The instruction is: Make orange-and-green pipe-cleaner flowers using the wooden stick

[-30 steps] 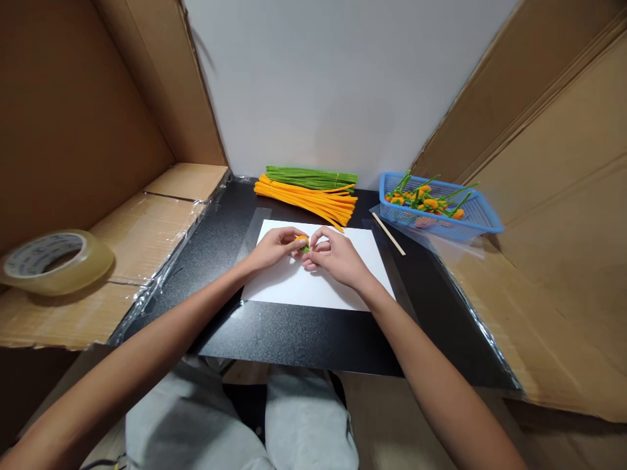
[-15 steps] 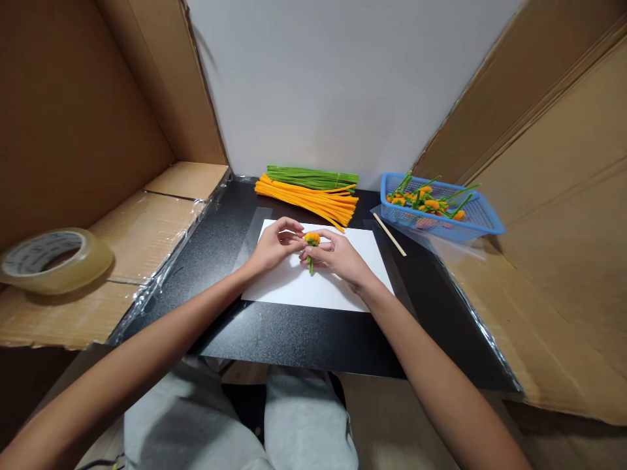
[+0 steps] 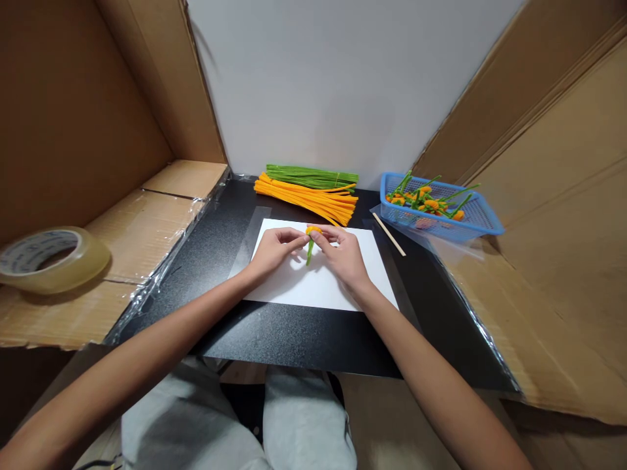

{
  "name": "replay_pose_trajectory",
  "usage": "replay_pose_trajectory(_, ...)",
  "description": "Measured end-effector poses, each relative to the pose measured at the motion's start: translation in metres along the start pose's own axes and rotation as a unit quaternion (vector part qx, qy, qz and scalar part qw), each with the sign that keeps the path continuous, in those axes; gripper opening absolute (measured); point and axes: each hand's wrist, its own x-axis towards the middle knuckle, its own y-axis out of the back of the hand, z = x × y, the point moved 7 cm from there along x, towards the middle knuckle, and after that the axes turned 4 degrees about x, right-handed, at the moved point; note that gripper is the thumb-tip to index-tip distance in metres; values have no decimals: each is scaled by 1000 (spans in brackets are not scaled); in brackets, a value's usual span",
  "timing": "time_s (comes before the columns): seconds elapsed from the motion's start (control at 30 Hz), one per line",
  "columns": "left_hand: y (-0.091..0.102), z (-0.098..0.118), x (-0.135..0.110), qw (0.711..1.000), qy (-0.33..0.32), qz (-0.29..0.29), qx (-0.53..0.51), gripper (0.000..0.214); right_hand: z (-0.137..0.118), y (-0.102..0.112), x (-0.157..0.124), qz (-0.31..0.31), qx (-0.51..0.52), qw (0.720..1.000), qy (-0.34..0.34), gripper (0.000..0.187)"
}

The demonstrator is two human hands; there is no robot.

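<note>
The left hand (image 3: 279,249) and right hand (image 3: 347,256) pinch a fuzzy, orange-headed, green-stemmed flower (image 3: 313,230) over white rectangular paper (image 3: 304,291); it looks light, bendable, crushable, best held beneath its head.

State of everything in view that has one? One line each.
Pipe-cleaner flower: held, green stem hanging toward the person
Left grip: fingertips closed at the flower
Right grip: pinching the flower
White paper: flat
Green pipe cleaners: bundled
Orange pipe cleaners: lying, right ends fanned
Blue basket: uncovered, holding orange-and-green flowers, jumbled
Wooden stick: lying beside the basket
Clear tape roll: lying flat
</note>
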Motion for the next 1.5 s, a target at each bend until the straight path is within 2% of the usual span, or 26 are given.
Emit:
replay_pose_trajectory(0.17, 2, -7, -1, 996, 56, 23, -58, 31, -13, 0, -3, -9, -53, 997, 61, 29)
replay_pose_trajectory(0.3, 0, -4, -1, 996, 56, 9, -75, 28, -18, -1, -5, -16, -66, 995, 77, 23)
replay_pose_trajectory(0.57, 3, 19, 0, 997, -74, -16, 30, 27, 1, -9, 2, -93, 80, 992, -31, 39)
replay_pose_trajectory(0.73, 5, 35, -4, 975, -174, -15, 140, 24, 7, -15, -1, -129, 141, 977, -96, 41)
replay_pose_trajectory(0.8, 5, 38, -5, 966, -194, -18, 168, 23, 9, -17, -3, -138, 150, 972, -119, 41)
replay_pose_trajectory(0.9, 4, 35, -4, 969, -173, -24, 176, 24, 11, -17, -4, -135, 155, 969, -137, 40)
replay_pose_trajectory(1.07, 4, 18, 1, 992, -75, -15, 96, 26, 15, -17, -4, -128, 133, 972, -146, 31)
replay_pose_trajectory(1.13, 5, 10, 2, 997, -45, -1, 55, 23, 13, -12, -3, -95, 87, 984, -120, 26)
replay_pose_trajectory(1.2, 9, 2, 3, 999, -17, 22, 21, 20, -1, -4, -1, -63, -6, 998, -25, 28)
replay_pose_trajectory(1.27, 12, -4, 4, 999, 9, 39, -5, 18, -21, -3, -4, -62, -110, 987, 102, 32)
replay_pose_trajectory(1.33, 13, -7, 4, 999, 22, 44, -16, 17, -33, -7, -9, -78, -177, 964, 183, 30)
replay_pose_trajectory(1.4, 12, -5, 4, 999, 15, 41, -8, 18, -37, -7, -11, -76, -195, 956, 206, 24)
replay_pose_trajectory(1.5, 11, 2, 3, 999, -12, 31, 22, 21, -36, -3, -10, -57, -161, 968, 186, 17)
